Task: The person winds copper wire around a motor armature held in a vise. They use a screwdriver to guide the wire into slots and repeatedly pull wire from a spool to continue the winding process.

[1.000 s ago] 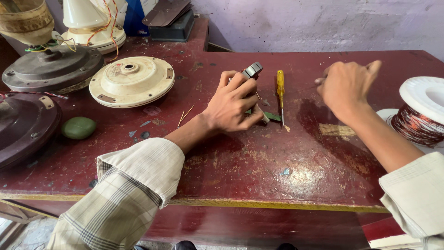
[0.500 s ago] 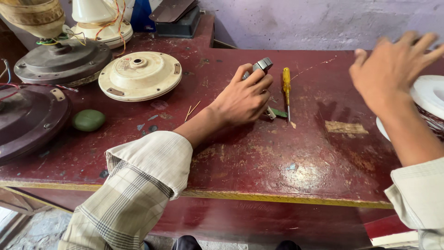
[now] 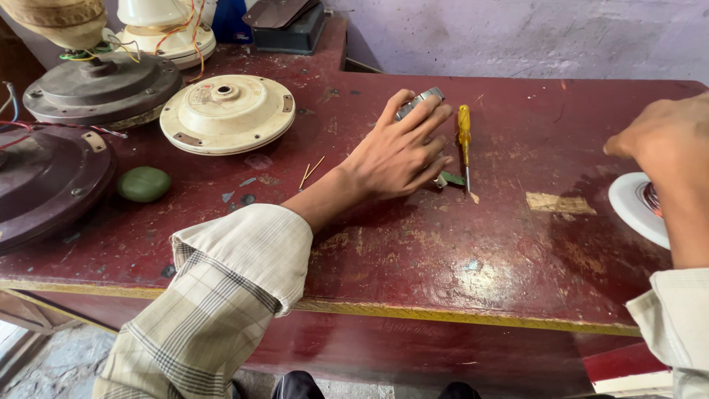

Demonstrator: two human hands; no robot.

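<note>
Two hands are over a dark red desk (image 3: pixel 443 258). The left hand (image 3: pixel 399 151) lies flat on the desk near the middle, and its fingers are curled around a small grey metal part (image 3: pixel 419 101). Only the top end of that part shows past the fingertips. Just beside this hand, on its right, lies a yellow screwdriver (image 3: pixel 464 133) with its thin tip pointing toward the person. A little green bit (image 3: pixel 453 178) sits on the desk, touching the side of the hand.

The right hand (image 3: pixel 665 140) is far off at the right edge, well apart from the left one. It hangs just above a white spool (image 3: pixel 635 207) with reddish wire. Its fingers are bent down, and I cannot tell if they hold anything.

On the left side of the desk sit a cream round fan cover (image 3: pixel 227 112), a dark round fan motor (image 3: pixel 100 89), and a green oval lump (image 3: pixel 144 184).
</note>
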